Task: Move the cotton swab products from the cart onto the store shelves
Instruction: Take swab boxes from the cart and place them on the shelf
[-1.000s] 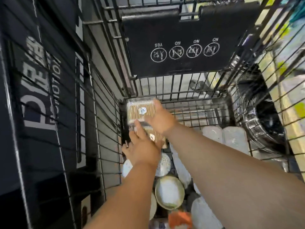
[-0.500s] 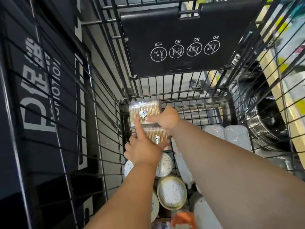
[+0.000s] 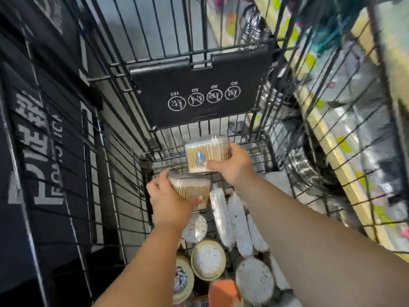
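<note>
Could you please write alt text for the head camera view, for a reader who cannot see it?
Seen from above, a person's left hand and right hand each hold a clear box of wooden-stick cotton swabs over a black wire shopping cart. Round tubs and white packs lie below; blurred shelves stand to the right.

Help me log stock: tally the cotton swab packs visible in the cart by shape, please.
Rectangular clear boxes, one in each of the hands: 2
Round tubs, lids facing up: 4
Long white bags: 3
Total: 9
</note>
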Available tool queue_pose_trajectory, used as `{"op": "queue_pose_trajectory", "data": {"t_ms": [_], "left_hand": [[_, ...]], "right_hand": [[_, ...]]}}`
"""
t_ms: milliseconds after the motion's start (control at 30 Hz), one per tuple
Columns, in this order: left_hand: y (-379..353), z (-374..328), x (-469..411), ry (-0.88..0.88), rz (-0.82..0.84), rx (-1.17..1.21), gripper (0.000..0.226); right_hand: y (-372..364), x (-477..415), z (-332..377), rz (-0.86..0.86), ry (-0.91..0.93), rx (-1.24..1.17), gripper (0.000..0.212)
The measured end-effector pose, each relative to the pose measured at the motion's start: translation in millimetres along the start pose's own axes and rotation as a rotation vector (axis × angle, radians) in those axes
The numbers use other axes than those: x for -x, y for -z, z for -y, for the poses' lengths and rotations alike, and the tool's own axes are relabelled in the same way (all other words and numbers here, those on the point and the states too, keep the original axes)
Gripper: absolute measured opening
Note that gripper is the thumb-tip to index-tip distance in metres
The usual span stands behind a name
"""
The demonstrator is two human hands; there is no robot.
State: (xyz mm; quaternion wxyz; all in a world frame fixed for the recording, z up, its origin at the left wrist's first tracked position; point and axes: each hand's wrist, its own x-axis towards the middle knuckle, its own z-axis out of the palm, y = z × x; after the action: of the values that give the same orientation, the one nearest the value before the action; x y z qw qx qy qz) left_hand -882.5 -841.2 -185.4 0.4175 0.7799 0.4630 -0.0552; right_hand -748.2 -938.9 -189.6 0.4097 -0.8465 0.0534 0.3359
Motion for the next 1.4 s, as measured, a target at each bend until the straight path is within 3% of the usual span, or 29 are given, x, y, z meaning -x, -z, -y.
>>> {"op": "queue_pose_trajectory", "data": {"t_ms": [267,500,767,933,1067,1200,1400], "left_hand": [[38.0,-83.4,60.6,-0.202,0.007,0.126,0.096],[73.6,-173.5,152.8,-0.445,-0.005,0.198,0.114],[114.4,-242.8,283.1,-0.538,-0.062,0.404,0.090],[132.5,-278.5,350.2,-0.641,-0.015,0.544,0.079],[147.3,-316.5,411.2,-0.783,0.070,0.696,0.057],[153.3,-350.2,464.2,-0.890,0.166,0.830,0.093],[154.9,-398.3,539.9,-1.051,0.299,0.903,0.095]], "right_hand": [[105.9,104.0,33.1,-0.104,0.186,-0.298,0.085],[208.2,215.5,62.2,-0.328,0.374,-0.373,0.097],[315.9,372.4,71.7,-0.504,0.571,-0.422,0.092],[373.0,465.7,64.6,-0.638,0.676,-0.390,0.088],[410.6,527.2,54.1,-0.758,0.738,-0.380,0.083],[446.9,587.6,41.0,-0.884,0.782,-0.359,0.061],[486.1,668.5,22.6,-1.075,0.810,-0.300,0.089]]}}
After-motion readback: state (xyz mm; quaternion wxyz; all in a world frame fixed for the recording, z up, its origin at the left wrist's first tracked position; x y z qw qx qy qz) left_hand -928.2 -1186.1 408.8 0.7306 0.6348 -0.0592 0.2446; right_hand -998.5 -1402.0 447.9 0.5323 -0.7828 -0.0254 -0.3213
